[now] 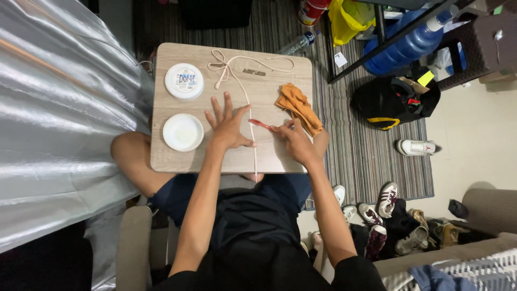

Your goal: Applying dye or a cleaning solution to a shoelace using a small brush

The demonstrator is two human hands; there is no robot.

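- A pale cord point(250, 116) lies on the small wooden table point(269, 161), its long axis running near to far. From the near edge it goes almost straight up the middle, then curls into loops at the far side.
- The left hand point(229, 126) rests flat on the table just left of that straight run. Its fingers are spread wide and the thumb reaches right, touching or nearly touching the cord. It grips nothing.
- The right hand point(295, 141) sits just right of the cord, fingers pinched together on the end of a small red tool point(260, 124). The tool's long axis runs crosswise, its far tip pointing left and meeting the cord beside the left thumb.
- So the cord lies between the two hands, with the left hand the closer of the pair.
- An orange cloth point(299, 108) lies crumpled beside the right hand, on its far side.
- Well to the left sit a white lid point(184, 81), at the far side, and a white round tub point(183, 132), nearer.
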